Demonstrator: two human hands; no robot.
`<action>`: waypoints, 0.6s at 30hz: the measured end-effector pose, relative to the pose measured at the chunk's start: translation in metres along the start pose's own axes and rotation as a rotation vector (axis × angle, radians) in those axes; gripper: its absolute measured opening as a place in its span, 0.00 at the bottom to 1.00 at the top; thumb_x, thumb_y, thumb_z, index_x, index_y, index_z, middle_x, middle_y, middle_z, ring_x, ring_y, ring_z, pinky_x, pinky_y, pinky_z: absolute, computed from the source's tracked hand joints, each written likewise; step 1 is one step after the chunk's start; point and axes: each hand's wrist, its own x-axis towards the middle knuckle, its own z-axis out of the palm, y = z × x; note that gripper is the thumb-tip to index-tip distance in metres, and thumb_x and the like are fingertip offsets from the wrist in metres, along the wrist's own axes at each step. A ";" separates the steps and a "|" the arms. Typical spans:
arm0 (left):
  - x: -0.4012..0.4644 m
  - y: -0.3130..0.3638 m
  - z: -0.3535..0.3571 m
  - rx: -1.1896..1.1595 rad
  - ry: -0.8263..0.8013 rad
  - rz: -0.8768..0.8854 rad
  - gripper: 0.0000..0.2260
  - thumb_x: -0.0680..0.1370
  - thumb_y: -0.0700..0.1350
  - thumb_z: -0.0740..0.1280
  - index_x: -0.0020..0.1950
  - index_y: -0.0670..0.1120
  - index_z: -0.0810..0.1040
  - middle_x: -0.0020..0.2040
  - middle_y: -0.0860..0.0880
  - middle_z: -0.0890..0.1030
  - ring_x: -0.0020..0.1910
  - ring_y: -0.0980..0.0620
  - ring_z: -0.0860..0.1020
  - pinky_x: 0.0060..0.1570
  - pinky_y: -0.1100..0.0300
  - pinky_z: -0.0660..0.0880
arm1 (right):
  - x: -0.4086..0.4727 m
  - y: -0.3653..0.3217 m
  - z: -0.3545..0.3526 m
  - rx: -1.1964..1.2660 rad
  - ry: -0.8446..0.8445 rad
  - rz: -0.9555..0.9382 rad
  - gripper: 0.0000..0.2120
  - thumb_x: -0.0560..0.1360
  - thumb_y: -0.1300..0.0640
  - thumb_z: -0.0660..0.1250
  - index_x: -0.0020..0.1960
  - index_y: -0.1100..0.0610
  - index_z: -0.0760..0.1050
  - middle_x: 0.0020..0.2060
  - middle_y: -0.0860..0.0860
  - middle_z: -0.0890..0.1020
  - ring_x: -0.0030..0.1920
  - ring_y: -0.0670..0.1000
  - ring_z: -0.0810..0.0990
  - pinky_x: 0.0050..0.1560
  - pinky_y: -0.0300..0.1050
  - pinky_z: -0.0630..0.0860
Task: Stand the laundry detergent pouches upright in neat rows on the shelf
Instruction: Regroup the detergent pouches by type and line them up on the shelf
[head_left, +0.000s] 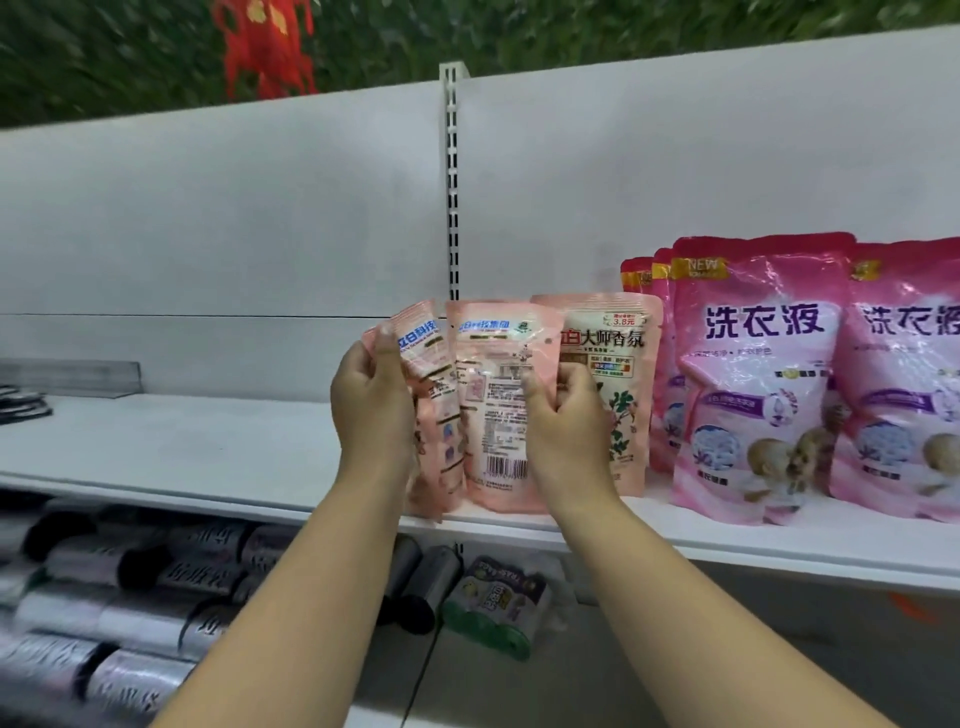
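Three small peach pouches stand on the white shelf (208, 457), just left of the big pink pouches (753, 384). The left hand (371, 415) curls its fingers round the left peach pouch (426, 374), which tilts, and the right hand (563, 421) pinches the middle peach pouch (493, 395), back side showing. The right peach pouch (618, 374) stands upright, touching the pink ones; at least four pink pouches show.
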 end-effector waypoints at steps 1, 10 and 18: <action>-0.001 0.000 0.000 0.000 0.004 -0.010 0.13 0.81 0.53 0.54 0.43 0.50 0.74 0.38 0.55 0.78 0.39 0.59 0.79 0.37 0.66 0.74 | -0.003 0.000 0.002 -0.005 -0.018 -0.026 0.04 0.79 0.53 0.57 0.49 0.53 0.66 0.34 0.46 0.72 0.33 0.44 0.69 0.35 0.43 0.67; -0.019 0.000 0.005 -0.240 -0.558 -0.270 0.27 0.75 0.69 0.42 0.65 0.61 0.69 0.72 0.52 0.65 0.72 0.54 0.60 0.70 0.51 0.56 | -0.008 -0.004 0.014 0.289 -0.448 0.041 0.25 0.75 0.43 0.59 0.70 0.47 0.61 0.55 0.33 0.71 0.58 0.35 0.68 0.52 0.24 0.66; -0.006 -0.024 -0.021 0.032 -0.488 -0.215 0.23 0.79 0.52 0.59 0.73 0.57 0.58 0.60 0.52 0.74 0.50 0.56 0.76 0.48 0.61 0.73 | 0.006 0.010 0.010 0.350 -0.189 0.158 0.12 0.74 0.43 0.62 0.47 0.50 0.76 0.53 0.53 0.80 0.55 0.58 0.78 0.57 0.54 0.75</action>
